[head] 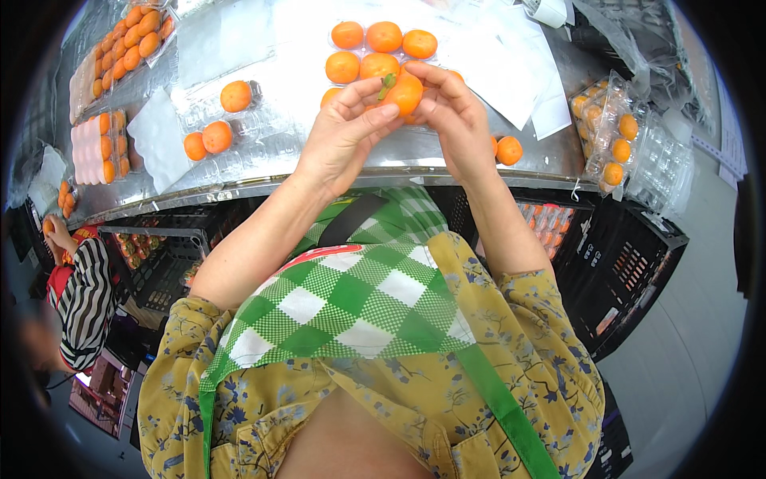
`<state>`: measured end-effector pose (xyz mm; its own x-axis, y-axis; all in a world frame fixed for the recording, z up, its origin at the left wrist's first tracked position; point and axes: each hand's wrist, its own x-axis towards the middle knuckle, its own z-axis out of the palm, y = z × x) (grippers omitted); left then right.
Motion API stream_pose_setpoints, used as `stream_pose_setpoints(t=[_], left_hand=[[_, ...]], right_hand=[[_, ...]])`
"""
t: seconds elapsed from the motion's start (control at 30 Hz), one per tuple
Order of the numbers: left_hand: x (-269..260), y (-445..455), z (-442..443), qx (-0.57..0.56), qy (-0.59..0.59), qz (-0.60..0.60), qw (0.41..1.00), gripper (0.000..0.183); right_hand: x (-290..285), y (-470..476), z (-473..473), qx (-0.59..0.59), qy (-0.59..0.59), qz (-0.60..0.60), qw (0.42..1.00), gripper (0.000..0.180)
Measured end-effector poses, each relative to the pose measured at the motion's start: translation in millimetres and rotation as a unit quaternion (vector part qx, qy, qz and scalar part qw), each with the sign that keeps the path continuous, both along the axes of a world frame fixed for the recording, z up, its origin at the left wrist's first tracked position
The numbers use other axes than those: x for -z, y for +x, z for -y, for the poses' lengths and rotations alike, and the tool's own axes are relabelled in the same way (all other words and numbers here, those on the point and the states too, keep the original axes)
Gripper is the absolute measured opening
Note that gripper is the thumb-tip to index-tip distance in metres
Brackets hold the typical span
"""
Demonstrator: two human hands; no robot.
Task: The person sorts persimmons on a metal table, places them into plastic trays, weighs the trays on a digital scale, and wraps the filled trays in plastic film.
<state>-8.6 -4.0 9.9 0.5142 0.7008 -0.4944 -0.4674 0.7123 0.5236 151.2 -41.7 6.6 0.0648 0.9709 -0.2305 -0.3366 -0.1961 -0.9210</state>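
Between my two hands, an orange persimmon (404,94) with a green calyx is held up by the fingertips. My left hand (347,129) touches it near the calyx, on its left side. My right hand (455,114) grips its right side with thumb and fingers. Just behind and under it, a clear plastic tray holds rows of persimmons (383,36); my hands hide part of the nearest row. Another clear tray at the left carries a few persimmons (217,137). One loose persimmon (509,150) lies by my right wrist, with another partly hidden beside it.
Filled fruit packs (128,42) stand at the left of the metal table (263,172). Clear packs with fruit (621,151) and empty clear trays (661,161) are at the right. Black crates (622,269) sit below the table edge. A co-worker in striped sleeves (90,293) works at far left.
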Motion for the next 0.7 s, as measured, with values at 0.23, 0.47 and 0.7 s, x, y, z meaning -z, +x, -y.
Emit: stream_pose_setpoints(t=[0.23, 0.47, 0.7], left_hand=[[-0.8, 3.9, 2.5, 0.028, -0.007, -0.01, 1.0, 0.038], [3.3, -5.9, 2.6, 0.062, -0.014, -0.043, 0.997, 0.042], [6.1, -9.6, 4.7, 0.067, -0.032, -0.055, 0.996, 0.041]], right_hand=[[8.4, 8.3, 3.9, -0.047, 0.093, 0.209, 0.972, 0.05], [21.8, 47.8, 9.0, 0.032, 0.024, 0.094, 0.995, 0.057], [27.6, 75.0, 20.1, 0.044, -0.018, 0.109, 0.993, 0.054]])
